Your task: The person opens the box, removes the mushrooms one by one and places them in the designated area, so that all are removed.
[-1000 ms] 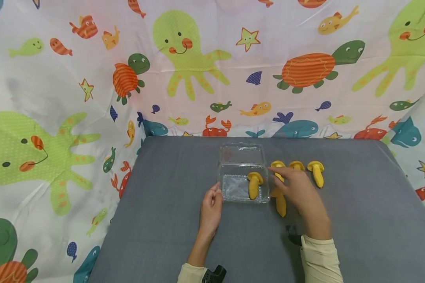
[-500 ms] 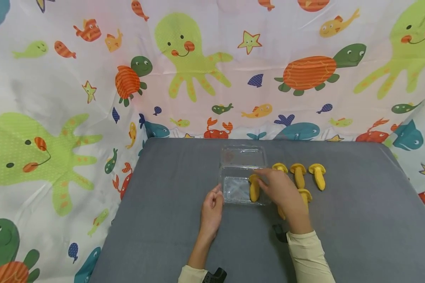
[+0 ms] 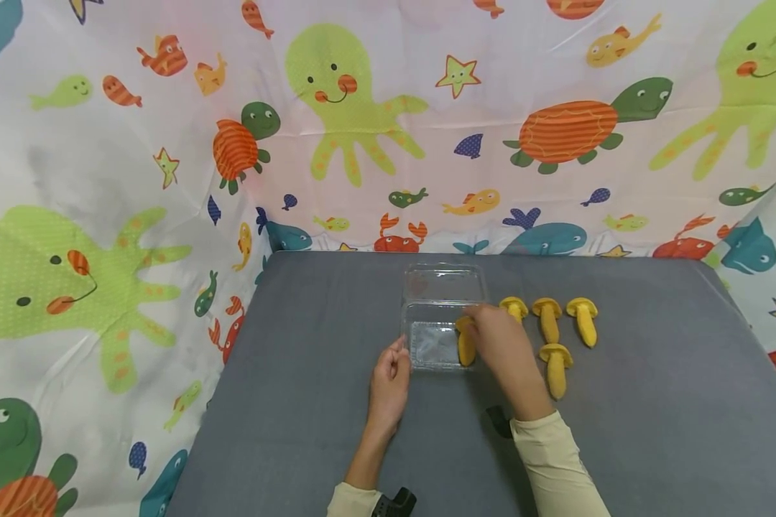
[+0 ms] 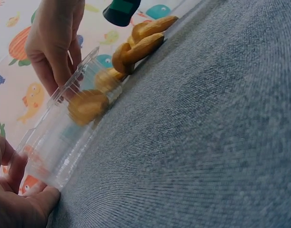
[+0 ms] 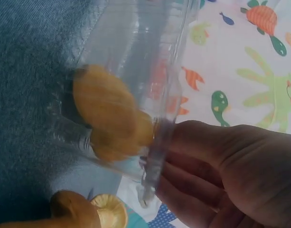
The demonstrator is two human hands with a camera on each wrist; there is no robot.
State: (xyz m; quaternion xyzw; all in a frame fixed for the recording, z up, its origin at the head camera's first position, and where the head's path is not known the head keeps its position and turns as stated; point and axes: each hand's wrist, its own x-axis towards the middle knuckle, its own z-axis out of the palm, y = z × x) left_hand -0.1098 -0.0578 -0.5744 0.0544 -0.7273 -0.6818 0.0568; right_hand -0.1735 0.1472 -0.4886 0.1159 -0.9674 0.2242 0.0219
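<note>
A clear plastic box [image 3: 430,345] with its lid folded back lies on the grey table. My left hand [image 3: 389,384] holds its left edge, fingers and thumb on either side of the rim in the left wrist view. Inside, at the right end, lies a yellow mushroom [image 3: 465,345], cap away from me. My right hand [image 3: 501,348] reaches over the box's right wall, its bent fingers and thumb at this mushroom's cap. In the right wrist view the thumb [image 5: 197,137] meets the mushroom [image 5: 105,102]; the clear wall blurs the contact.
Right of the box lie several more mushrooms: one beside it [image 3: 513,307], partly hidden by my hand, another mushroom [image 3: 548,319], a third mushroom [image 3: 583,322], and a nearer mushroom [image 3: 556,370]. A sea-animal curtain [image 3: 362,143] stands behind the grey table [image 3: 284,402].
My right hand has moved left, from above the mushrooms on the table to the mushroom in the box. The nearer mushroom on the right has come into view. My left hand stays on the box.
</note>
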